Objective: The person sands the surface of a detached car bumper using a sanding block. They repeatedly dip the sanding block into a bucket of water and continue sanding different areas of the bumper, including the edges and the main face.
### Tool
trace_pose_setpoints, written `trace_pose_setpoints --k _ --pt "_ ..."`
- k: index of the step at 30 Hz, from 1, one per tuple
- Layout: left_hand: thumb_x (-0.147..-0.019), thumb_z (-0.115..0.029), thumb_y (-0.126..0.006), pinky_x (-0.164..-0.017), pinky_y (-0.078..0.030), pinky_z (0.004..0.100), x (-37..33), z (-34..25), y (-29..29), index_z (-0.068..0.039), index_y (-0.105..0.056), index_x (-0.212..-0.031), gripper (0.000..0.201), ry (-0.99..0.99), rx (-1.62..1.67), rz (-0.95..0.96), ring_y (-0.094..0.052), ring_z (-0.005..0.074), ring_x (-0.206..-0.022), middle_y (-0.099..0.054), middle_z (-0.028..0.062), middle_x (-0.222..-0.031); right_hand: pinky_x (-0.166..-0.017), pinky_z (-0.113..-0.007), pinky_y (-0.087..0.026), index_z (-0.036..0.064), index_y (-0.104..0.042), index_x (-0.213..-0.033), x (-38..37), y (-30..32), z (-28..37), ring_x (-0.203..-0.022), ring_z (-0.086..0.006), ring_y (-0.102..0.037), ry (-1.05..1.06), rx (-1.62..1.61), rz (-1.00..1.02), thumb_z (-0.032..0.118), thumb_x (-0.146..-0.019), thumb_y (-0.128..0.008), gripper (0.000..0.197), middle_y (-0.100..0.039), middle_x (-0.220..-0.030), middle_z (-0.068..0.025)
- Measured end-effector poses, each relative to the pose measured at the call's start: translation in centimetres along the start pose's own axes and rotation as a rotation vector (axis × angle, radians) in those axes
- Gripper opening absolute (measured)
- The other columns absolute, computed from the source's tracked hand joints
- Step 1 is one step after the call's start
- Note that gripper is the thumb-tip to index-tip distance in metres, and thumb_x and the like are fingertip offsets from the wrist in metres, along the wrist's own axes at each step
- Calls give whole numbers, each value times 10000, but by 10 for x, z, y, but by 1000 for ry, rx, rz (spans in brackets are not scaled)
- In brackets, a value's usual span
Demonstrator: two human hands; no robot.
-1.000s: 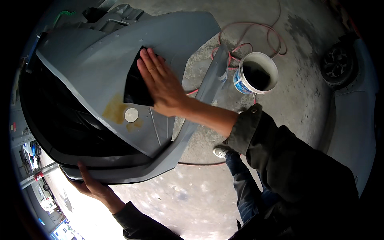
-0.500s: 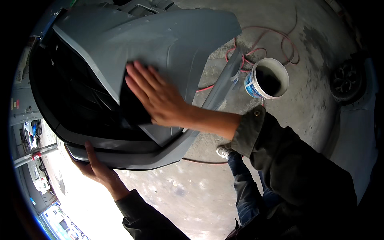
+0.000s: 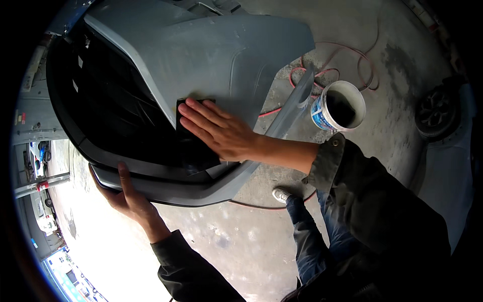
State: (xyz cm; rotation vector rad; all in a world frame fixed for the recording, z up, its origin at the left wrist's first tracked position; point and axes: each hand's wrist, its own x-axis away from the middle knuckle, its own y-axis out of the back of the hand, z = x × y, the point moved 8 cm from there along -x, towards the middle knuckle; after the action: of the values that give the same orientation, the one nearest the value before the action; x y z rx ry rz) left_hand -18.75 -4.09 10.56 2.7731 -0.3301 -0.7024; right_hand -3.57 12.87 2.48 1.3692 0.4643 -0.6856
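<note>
A grey car bumper (image 3: 201, 53) with a dark opening and black lower trim fills the upper left. Around the near edge of the trim, my left hand (image 3: 132, 199) is closed, its thumb on top and the other fingers partly hidden underneath. My right hand (image 3: 219, 132) presses a black sheet that looks like sandpaper (image 3: 193, 158) against the grey surface beside the opening. Its fingers lie nearly straight and together over the sheet, which hangs past the palm towards the trim. The right thumb is hidden.
A white bucket (image 3: 359, 108) with dark contents stands on the concrete floor (image 3: 387, 151) to the right. Behind it curls a red hose (image 3: 370, 65). A car's wheel (image 3: 436, 113) is at the far right; a metal post (image 3: 43, 185) stands left.
My right hand and the black sheet have slid to the right and nearer along the bumper. The bumper, with my left hand on it, sits slightly farther right in view.
</note>
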Motion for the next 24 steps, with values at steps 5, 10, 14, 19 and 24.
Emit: trace_pose_setpoints --k 5,10,14,19,24 --pt "-904 -202 -755 -1107 -441 422 1 1 8 -61 -462 -1503 681 15 31 8 -539 320 -1309 -550 172 -1435 -1267 -513 -171 -93 -343 -1515 -73 20 -22 -1554 -375 -162 -42 -220 -170 41 -711 -590 853 -219 -1642 -261" --pt "-902 -226 -754 -1090 -447 427 -1 -5 -1 -55 -450 -1511 702 -13 32 3 -547 335 -1297 -543 195 -1436 -1263 -510 -190 -71 -330 -1529 -11 9 -10 -1555 -360 -170 30 -191 -1 1 -736 -551 826 -233 -1647 -233" --pt "-912 -208 -748 -1086 -447 417 -1 -7 2 -46 -450 -1508 686 -29 14 3 -554 324 -1289 -548 195 -1430 -1246 -501 -238 -66 -375 -1504 -55 26 -20 -1542 -356 -213 7 -174 -104 230 -921 -558 680 -278 -1630 -225" --pt "-921 -163 -741 -1106 -438 395 1 -7 -3 -44 -461 -1501 654 1 46 5 -552 294 -1292 -556 174 -1430 -1239 -509 -238 -93 -398 -1477 -46 18 -11 -1532 -369 -230 -8 -47 -98 505 -1009 -462 762 -305 -1610 -242" --pt "-922 -166 -741 -1098 -443 388 0 -3 6 -26 -465 -1493 650 -18 6 -11 -561 284 -1280 -570 170 -1414 -1245 -508 -215 -96 -374 -1493 -70 26 -15 -1533 -381 -221 -33 -203 -194 396 -1008 -473 698 -296 -1608 -266"
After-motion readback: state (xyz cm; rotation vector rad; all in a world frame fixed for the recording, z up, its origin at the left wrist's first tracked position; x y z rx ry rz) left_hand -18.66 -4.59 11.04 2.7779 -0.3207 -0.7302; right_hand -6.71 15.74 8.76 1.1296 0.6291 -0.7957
